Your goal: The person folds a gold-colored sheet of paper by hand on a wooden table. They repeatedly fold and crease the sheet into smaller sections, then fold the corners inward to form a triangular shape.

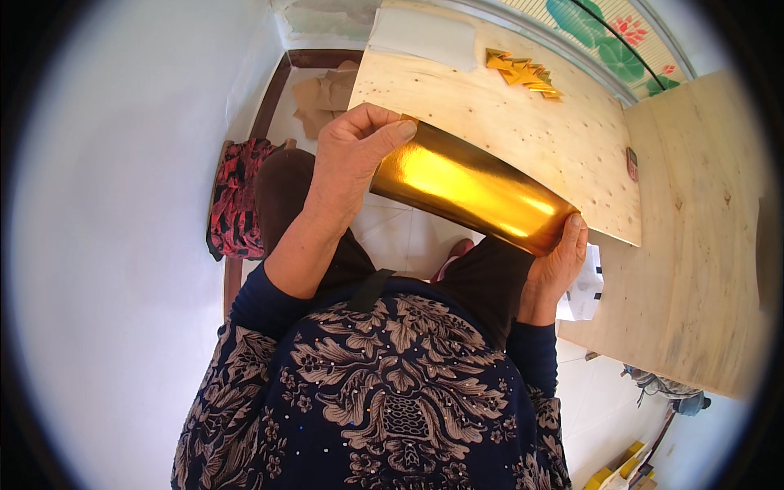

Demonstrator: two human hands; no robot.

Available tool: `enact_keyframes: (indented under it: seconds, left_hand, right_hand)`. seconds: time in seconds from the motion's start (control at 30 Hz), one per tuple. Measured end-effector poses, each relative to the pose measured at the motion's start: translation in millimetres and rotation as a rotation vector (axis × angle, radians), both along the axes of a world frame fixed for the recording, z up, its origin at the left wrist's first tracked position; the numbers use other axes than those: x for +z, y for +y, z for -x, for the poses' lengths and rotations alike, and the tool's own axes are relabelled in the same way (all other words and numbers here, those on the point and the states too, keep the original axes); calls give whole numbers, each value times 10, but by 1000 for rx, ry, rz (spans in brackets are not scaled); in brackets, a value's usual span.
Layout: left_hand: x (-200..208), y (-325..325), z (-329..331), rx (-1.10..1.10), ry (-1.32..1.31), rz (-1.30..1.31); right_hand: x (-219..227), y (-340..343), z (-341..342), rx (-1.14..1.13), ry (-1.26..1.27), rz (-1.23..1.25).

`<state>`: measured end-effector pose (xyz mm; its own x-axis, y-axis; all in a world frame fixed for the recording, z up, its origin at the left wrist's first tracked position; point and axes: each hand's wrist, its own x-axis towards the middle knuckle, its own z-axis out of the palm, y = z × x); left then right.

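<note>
A gold sheet [472, 194] held at both ends

Past my patterned sweater [400, 376], my right hand [563, 257] grips the right end of the gold sheet, thumb at the corner, fingers curled behind. My left hand [351, 155] pinches the upper left corner between thumb and bent fingers. Neither is spread wide. The gold sheet spans the gap between them, along the near edge of the tabletop [572, 155]; I can't tell whether it touches. Farther across lie a small red device [632, 164] by the right edge, overlapping folded gold pieces [524, 75], and pale paper [425, 37] toward the far left.
</note>
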<state>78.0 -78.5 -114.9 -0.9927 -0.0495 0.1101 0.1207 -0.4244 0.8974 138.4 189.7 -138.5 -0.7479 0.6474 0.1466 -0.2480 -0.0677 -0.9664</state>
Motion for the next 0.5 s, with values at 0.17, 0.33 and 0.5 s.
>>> enact_keyframes:
  seconds: [0.17,0.33,0.5]
  left_hand:
    - [-175,-57,162,59,-28,110]
    - [-694,-209,708,145,-254,320]
    - [-1253,-326,1184,288,-296,741]
  right_hand:
    - [-78,53,139,27,-116,-86]
    - [-581,71,853,172,-297,-206]
    - [-1157,-54,1597,127,-359,-539]
